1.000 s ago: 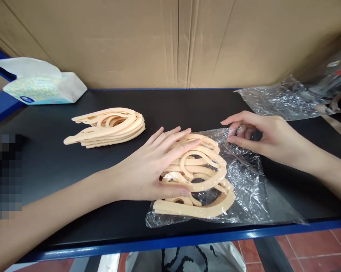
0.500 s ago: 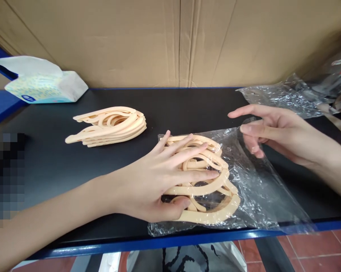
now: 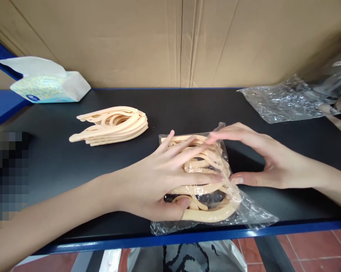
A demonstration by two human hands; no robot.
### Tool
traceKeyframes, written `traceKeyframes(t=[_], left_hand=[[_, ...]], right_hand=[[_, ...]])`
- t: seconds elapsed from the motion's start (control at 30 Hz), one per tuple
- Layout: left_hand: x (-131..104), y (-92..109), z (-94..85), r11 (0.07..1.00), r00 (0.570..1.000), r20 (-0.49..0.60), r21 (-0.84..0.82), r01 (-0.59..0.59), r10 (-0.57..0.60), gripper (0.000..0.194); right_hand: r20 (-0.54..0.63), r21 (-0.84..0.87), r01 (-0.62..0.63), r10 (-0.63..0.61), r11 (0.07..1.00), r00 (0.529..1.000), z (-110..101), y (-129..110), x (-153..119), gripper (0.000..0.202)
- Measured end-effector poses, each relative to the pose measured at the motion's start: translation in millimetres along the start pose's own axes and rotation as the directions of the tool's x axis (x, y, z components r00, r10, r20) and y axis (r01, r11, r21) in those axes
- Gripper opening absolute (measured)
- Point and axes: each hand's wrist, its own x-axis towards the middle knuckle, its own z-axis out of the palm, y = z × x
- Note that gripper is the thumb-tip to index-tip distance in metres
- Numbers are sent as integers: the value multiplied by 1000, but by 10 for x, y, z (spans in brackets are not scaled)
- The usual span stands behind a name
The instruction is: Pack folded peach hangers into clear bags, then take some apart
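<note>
A clear plastic bag [image 3: 253, 211] lies near the table's front edge with several cream folding hangers [image 3: 212, 216] inside. My left hand [image 3: 159, 181] rests flat on the bag, fingers spread over the hangers. To its right, my right hand [image 3: 261, 155] touches the bag's folded-over side, index fingertip near the top and thumb lower down. Its thumb and fingers are wide apart. Part of the hangers is hidden under my left hand. A neat stack of similar cream folding hangers [image 3: 113, 126] sits farther left on the black table, apart from both hands.
A tissue pack [image 3: 50, 85] stands at the back left. Another clear plastic bag [image 3: 275, 100] lies at the back right, beside other wrapped things. A cardboard wall [image 3: 130, 45] rises behind the black table [image 3: 170, 109]. Its front edge [image 3: 125, 241] is blue.
My right hand has moved left and down, bringing the bag's loose right side over toward the hangers. My left hand stays spread on the bag.
</note>
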Motion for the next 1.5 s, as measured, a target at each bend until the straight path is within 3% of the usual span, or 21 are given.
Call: traceKeyframes(t=[0.23, 0.33, 0.4, 0.47, 0.53, 0.6, 0.8, 0.87, 0.93, 1.0, 1.1, 1.17, 1.3, 1.4, 1.43, 1.5], left_hand=[[15, -23, 34, 998, 998, -58, 62, -33, 37, 64], [-5, 45, 31, 954, 977, -178, 294, -60, 116, 43], [-24, 117, 28, 862, 939, -245, 498, -92, 242, 32], [-31, 183, 36, 768, 894, -238, 619, -161, 379, 29], [-18, 224, 58, 751, 884, -178, 613, -244, 433, 36], [10, 237, 87, 795, 908, -111, 534, -289, 404, 47], [41, 251, 79, 869, 944, -50, 409, -278, 325, 49], [32, 249, 52, 895, 954, -47, 362, -261, 297, 43], [27, 197, 33, 921, 966, -52, 322, -222, 251, 38], [30, 81, 25, 929, 980, -70, 338, -153, 187, 41], [39, -134, 15, 887, 989, -124, 462, -19, 85, 51], [39, -221, 4, 833, 987, -159, 548, 74, 17, 52], [20, -206, -16, 808, 978, -186, 560, 184, -94, 52], [-7, -195, -10, 852, 978, -158, 486, 196, -134, 59], [-16, -212, -5, 863, 979, -147, 466, 194, -141, 63], [-27, -266, 7, 878, 978, -134, 435, 201, -158, 73]], right_hand=[[52, -170, 79, -71, 982, 996, 113, -63, 26, 75], [45, -246, 67, -57, 967, 997, 181, -63, 15, 84], [63, -271, 45, -29, 962, 998, 226, -39, 5, 90], [87, -274, 22, 2, 961, 996, 265, -11, -1, 89], [94, -267, 16, 9, 964, 996, 297, 6, -2, 83], [91, -256, 13, 11, 967, 996, 315, 7, 3, 76], [150, -123, -32, 50, 992, 987, 205, 14, 30, 57], [31, -85, -64, 67, 994, 997, 101, 53, 40, 50], [-189, -156, -120, 89, 980, 978, -30, 105, 44, 43], [-331, -417, -252, 112, 873, 937, -175, 154, 32, 40], [-353, -770, -413, 215, 487, 910, -362, 195, -35, 50], [-364, -835, -457, 313, 308, 877, -432, 201, -105, 53], [-363, -861, -480, 454, 171, 814, -429, 214, -203, 48], [-306, -884, -433, 481, 178, 821, -375, 219, -192, 47], [-298, -874, -434, 466, 219, 833, -361, 203, -177, 48], [-266, -731, -464, 417, 501, 869, -341, 125, -145, 43]])
